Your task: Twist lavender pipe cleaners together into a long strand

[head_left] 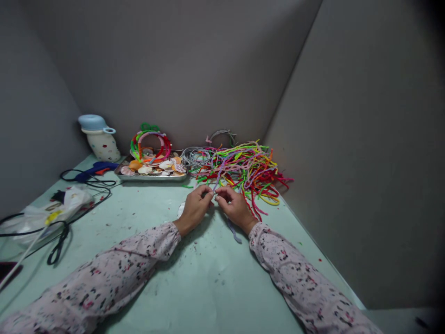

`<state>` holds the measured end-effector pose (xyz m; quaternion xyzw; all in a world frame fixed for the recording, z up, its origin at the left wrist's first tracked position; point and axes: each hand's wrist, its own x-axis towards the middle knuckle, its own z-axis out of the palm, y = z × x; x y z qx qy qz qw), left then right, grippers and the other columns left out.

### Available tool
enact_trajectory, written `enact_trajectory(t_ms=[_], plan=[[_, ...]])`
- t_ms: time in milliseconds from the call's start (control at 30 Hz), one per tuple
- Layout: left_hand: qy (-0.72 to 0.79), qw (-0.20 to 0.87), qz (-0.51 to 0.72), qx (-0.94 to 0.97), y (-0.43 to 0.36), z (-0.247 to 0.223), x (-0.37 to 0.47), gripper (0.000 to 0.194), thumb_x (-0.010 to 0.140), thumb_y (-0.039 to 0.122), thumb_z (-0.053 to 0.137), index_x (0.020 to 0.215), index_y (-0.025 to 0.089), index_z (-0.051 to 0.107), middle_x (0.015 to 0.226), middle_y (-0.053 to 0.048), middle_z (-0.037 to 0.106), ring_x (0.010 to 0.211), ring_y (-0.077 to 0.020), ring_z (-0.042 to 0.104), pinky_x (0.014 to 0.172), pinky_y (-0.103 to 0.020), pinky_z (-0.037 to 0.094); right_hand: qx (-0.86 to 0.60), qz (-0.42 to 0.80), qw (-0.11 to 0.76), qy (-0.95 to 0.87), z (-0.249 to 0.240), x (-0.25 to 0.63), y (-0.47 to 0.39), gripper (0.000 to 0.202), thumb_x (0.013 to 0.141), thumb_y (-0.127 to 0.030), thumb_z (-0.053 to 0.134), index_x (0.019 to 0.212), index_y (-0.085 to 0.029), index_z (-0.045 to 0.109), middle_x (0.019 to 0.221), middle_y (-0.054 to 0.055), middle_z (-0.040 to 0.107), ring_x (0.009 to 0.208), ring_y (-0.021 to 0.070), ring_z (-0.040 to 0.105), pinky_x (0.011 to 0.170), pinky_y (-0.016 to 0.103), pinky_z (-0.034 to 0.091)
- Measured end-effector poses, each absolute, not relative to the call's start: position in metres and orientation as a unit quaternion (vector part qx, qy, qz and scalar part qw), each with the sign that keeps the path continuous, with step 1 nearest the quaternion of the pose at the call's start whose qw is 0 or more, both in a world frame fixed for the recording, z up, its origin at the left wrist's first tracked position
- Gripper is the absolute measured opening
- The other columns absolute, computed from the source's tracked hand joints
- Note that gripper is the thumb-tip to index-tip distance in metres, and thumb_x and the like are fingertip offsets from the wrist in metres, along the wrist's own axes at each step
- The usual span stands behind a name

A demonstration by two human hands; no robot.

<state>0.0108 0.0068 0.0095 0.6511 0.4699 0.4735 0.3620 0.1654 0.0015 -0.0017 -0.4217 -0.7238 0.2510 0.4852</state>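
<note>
My left hand point(199, 204) and my right hand point(233, 206) meet over the middle of the table, thumbs and forefingers pinched close together. Between their fingertips runs a lilac pipe cleaner point(219, 173), its upper part sticking up away from me. A greyish-lilac strand point(234, 233) hangs out below my right hand; whether it is the same piece I cannot tell. Just beyond my hands spreads a heap of coloured pipe cleaners point(250, 162). A small whitish thing point(181, 209) shows beside my left wrist, mostly hidden.
A metal tray point(153, 178) of seashells bears several pipe-cleaner-wrapped rings point(151, 144). Coiled grey wire point(198, 157) lies between tray and heap. At left are a blue-lidded bottle point(100, 139), a blue-handled tool point(93, 170), black cable point(64, 241) and a plastic bag point(74, 199). Grey walls enclose the table.
</note>
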Motion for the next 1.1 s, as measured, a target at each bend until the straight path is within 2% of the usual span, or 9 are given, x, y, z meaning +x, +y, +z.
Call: enact_trajectory(t_ms=[367,467,567,700,900,1100], plan=[[0.455,0.402,0.466,0.644,0.0072,0.0053,0.0123,0.019,0.083,0.035,0.051,0.083,0.018,0.058,0.062,0.003,0.058,0.051,-0.0119,0.054,0.05,-0.023,0.04,-0.415,0.266,0.495,-0.715,-0.0003,0.165,0.0009,0.017,0.084,-0.027,0.056,0.098,-0.018,0.06,0.081,0.003,0.065,0.071,0.015,0.061,0.067,0.028,0.049],[0.472,0.336,0.467,0.668,0.0055,0.0082,0.0122,0.017,0.083,0.033,0.053,0.083,0.018,0.062,0.073,0.0,0.062,0.06,-0.0124,0.056,0.057,-0.024,0.043,-0.415,0.262,0.498,-0.715,0.0006,0.165,0.0008,0.016,0.084,-0.026,0.056,0.098,-0.018,0.059,0.084,0.003,0.066,0.073,0.0145,0.061,0.068,0.027,0.049],[0.48,0.259,0.474,0.692,0.0046,0.0117,0.011,0.015,0.081,0.028,0.056,0.079,0.017,0.067,0.082,-0.003,0.063,0.079,-0.0157,0.059,0.067,-0.025,0.045,-0.416,0.247,0.503,-0.716,0.0,0.1653,0.0014,0.016,0.084,-0.026,0.056,0.097,-0.018,0.059,0.086,0.003,0.065,0.071,0.0137,0.059,0.065,0.026,0.048],[0.486,0.242,0.473,0.694,0.006,0.0119,0.0104,0.015,0.079,0.026,0.058,0.078,0.017,0.07,0.083,-0.004,0.062,0.078,-0.0152,0.057,0.066,-0.025,0.044,-0.42,0.223,0.507,-0.719,-0.0016,0.1653,0.0026,0.013,0.084,-0.026,0.056,0.095,-0.019,0.058,0.086,0.003,0.063,0.07,0.0135,0.058,0.064,0.026,0.048],[0.466,0.312,0.503,0.658,0.0115,0.0071,0.0121,0.017,0.078,0.031,0.059,0.076,0.016,0.068,0.071,-0.001,0.061,0.067,-0.0135,0.055,0.062,-0.025,0.041,-0.41,0.204,0.542,-0.704,-0.0025,0.1641,0.0021,0.022,0.081,-0.027,0.06,0.1,-0.02,0.051,0.092,0.003,0.06,0.076,0.0145,0.06,0.067,0.028,0.051],[0.423,0.433,0.529,0.595,0.0082,0.0123,0.0139,0.017,0.075,0.03,0.061,0.071,0.015,0.063,0.062,0.002,0.055,0.059,-0.0111,0.047,0.057,-0.023,0.036,-0.41,0.217,0.482,-0.743,-0.0041,0.1645,0.0034,0.017,0.082,-0.029,0.061,0.095,-0.019,0.057,0.089,0.003,0.062,0.078,0.0152,0.06,0.07,0.028,0.05]])
